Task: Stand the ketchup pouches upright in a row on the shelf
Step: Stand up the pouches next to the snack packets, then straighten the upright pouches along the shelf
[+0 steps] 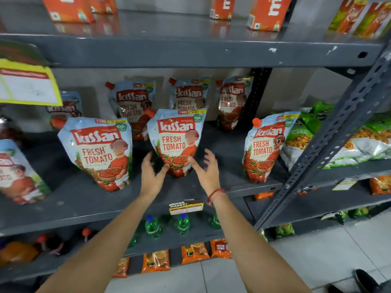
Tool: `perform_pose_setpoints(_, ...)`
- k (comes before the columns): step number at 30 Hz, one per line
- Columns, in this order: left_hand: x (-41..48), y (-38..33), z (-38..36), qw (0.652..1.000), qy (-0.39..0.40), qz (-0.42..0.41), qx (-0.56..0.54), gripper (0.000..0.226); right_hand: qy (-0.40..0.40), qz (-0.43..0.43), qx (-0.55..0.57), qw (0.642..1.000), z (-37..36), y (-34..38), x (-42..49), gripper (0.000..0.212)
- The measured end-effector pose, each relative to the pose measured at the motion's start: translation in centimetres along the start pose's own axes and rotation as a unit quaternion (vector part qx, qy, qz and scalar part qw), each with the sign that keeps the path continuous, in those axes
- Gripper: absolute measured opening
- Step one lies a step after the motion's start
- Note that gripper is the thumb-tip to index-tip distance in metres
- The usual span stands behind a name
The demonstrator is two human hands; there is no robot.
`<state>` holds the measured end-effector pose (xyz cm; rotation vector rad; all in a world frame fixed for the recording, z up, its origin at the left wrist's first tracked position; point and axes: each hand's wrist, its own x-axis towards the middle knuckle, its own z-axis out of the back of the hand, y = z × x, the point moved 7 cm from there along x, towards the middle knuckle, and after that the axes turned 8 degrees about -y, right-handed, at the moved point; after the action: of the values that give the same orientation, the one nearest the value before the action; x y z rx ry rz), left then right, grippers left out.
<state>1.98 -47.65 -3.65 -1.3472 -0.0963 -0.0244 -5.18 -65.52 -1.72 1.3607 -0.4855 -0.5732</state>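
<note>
- The shelf (69, 199) is grey painted metal, smooth and a bit scuffed, with plenty of bare deck in front; another shelf board above leaves only a little headroom over the pouches. A slotted upright (330, 132) closes off the right side, with green snack bags (304, 132) just beyond it.
- Ketchup pouches stand in two loose rows: three at the back, three in front, plus one partly hidden at far left. The front ones lean back rather than standing square.
- The middle pouch (176, 140) is right in front of me, its base near the shelf's front half. I judge it soft, fairly heavy with sauce, glossy and a bit slippery; the gusseted bottom should carry it if flattened. Best held low on both sides, where it bulges.
- My left hand (151, 176) and right hand (208, 172) flank its base, fingers spread and curled, holding nothing; my thumbs are about at its lower corners, though I cannot tell if they touch.
</note>
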Motion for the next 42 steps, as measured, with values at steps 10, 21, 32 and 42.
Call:
perform_pose_setpoints(10,1.2,-0.7,-1.2,0.986,0.159,0.011,0.04,0.089,0.136,-0.007,0.005,0.991,-3.2,-0.3,3.3,0.053)
perform_pose_setpoints(21,-2.4,-2.3,-4.0,0.984,0.162,-0.037,0.058,0.057,0.072,0.002,0.072,0.995,2.4,-1.8,1.4,0.037)
perform_pose_setpoints(32,-4.9,-1.6,-4.2,0.985,0.169,-0.027,0.009,0.063,0.039,0.01,0.073,0.997,4.0,-2.4,-0.5,0.035)
perform_pose_setpoints(42,-5.4,-1.9,-4.4,0.982,0.164,-0.068,0.065,0.065,-0.02,-0.01,0.051,0.998,4.1,-3.6,-1.6,0.045)
